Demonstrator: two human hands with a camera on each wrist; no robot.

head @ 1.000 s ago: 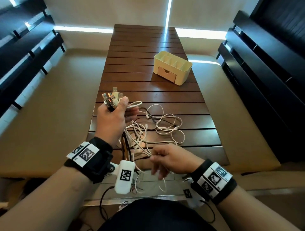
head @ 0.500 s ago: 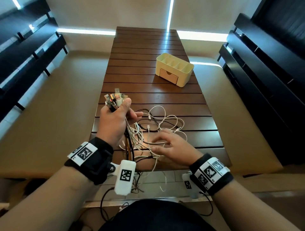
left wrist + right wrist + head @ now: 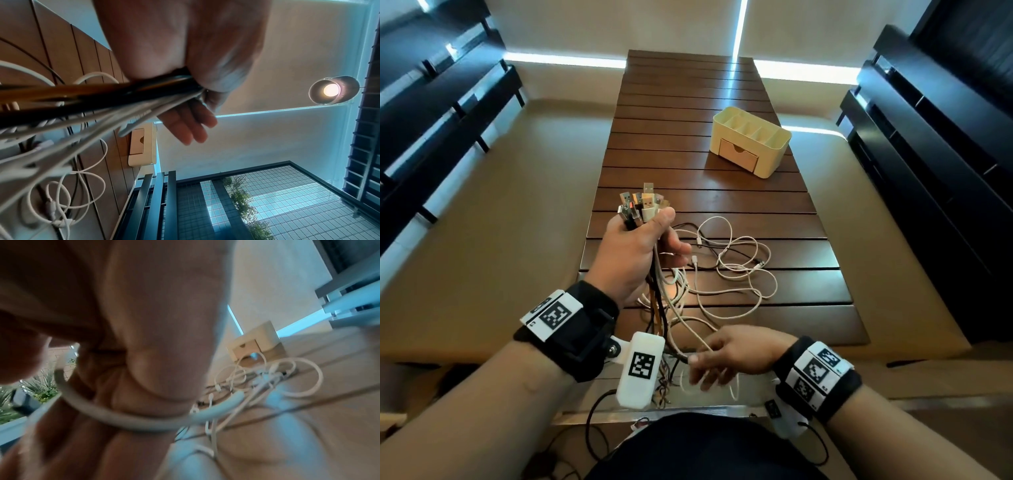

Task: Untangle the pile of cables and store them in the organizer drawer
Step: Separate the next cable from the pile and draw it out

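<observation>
Pulled nearer, right hand [image 3: 736, 356] pinches a white cable [image 3: 690, 334]; left hand [image 3: 635, 255] grips cable bundle [image 3: 642, 205], plugs pointing up.

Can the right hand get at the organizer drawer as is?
Probably not yet. The right hand pinches a white cable at the near table edge; the drawer sits shut at the far right. The table between holds only loose cables.

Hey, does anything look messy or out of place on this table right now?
Yes: the cables sprawl in tangled loops across the table and trail off its near edge. The organizer sits askew, its drawer shut.
</observation>
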